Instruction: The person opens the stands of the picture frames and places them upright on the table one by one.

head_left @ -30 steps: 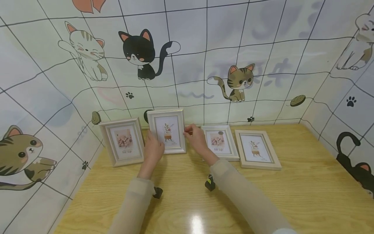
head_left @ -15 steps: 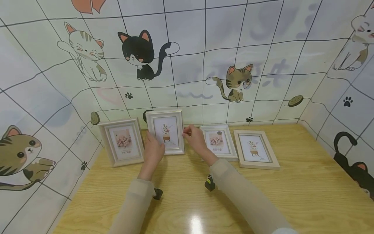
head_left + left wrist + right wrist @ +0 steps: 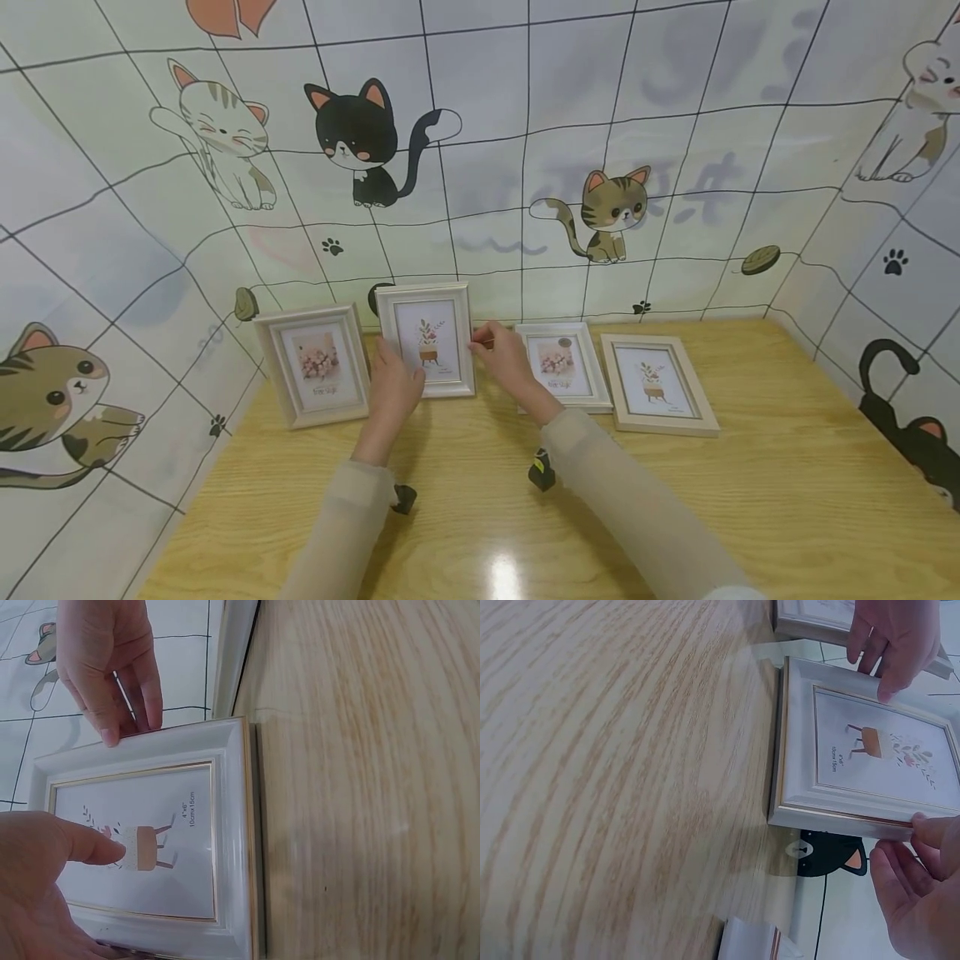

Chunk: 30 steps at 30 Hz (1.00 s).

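Note:
A white picture frame (image 3: 431, 333) with a gold inner line and a potted-plant print stands upright on the table near the wall. My left hand (image 3: 392, 392) grips its left side, the thumb lying over the front as the left wrist view shows. At the opposite side my right hand (image 3: 504, 358) pinches the edge, thumb in front and fingers partly hidden behind, seen in the right wrist view. Just left of it stands another light picture frame (image 3: 318, 367) with a pink flower print.
To the right, a white frame (image 3: 558, 367) with a flower print and a pale wooden frame (image 3: 662, 387) with a plant print lean back side by side. The wooden table (image 3: 480, 500) meets a cat-patterned wall (image 3: 487, 183) behind and at both sides.
Both hands keep their hold on the white picture frame, which stays almost in place. The head view shifts only slightly.

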Motion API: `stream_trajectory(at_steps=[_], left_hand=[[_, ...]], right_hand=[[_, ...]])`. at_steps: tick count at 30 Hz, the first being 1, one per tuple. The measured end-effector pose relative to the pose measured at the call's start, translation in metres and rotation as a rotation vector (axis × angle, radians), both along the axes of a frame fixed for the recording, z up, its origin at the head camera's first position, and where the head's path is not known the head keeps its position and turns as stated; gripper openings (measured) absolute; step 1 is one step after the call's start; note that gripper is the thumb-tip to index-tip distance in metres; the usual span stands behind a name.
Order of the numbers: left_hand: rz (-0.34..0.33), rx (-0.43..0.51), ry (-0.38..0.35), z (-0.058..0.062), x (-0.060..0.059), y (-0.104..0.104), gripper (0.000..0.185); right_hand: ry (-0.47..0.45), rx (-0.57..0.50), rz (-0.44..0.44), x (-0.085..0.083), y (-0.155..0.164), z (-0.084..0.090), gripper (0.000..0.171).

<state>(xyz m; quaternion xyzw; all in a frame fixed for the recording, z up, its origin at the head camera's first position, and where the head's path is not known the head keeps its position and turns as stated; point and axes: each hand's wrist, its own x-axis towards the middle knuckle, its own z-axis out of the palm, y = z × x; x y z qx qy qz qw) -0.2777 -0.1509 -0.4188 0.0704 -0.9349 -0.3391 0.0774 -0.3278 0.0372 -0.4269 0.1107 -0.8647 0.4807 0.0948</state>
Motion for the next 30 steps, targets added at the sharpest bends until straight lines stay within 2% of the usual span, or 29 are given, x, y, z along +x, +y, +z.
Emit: stream_trajectory(at_steps=[5,12,22,25,30], left_hand=[[-0.008,0.002,0.0,0.003,0.004,0.001,0.09],[-0.026,-0.052,0.014,0.01,0.01,0.0,0.089],[-0.063,-0.094,-0.019,0.027,0.022,0.005,0.092],[-0.07,-0.128,0.015,0.033,0.024,0.008,0.09],[-0.079,-0.147,0.132,0.041,0.027,0.012,0.084]], right_hand=[[-0.002,0.009,0.009,0.002,0.003,0.004,0.016],[0.003,0.011,0.013,0.004,0.008,0.012,0.015],[0.014,0.017,0.004,0.002,0.017,0.016,0.018],[0.023,0.023,0.001,0.003,0.02,0.018,0.018],[0.028,0.019,0.001,0.004,0.025,0.022,0.018]])
